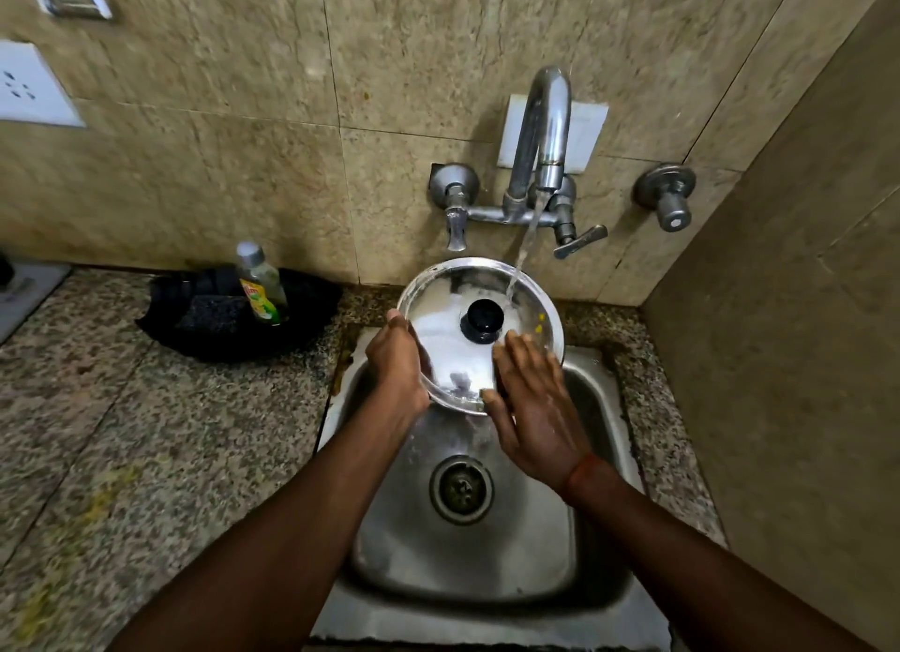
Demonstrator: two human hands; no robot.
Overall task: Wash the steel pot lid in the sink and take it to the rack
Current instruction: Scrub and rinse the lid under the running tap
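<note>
The round steel pot lid with a black knob in its middle is held tilted over the far end of the steel sink. Water runs from the wall tap onto the lid's upper right part. My left hand grips the lid's left rim. My right hand lies flat with spread fingers on the lid's lower right face. Soapy foam covers part of the lid.
A black tray with a dish-soap bottle and a dark scrubber sits on the granite counter left of the sink. A tiled wall closes in on the right. The sink drain is uncovered.
</note>
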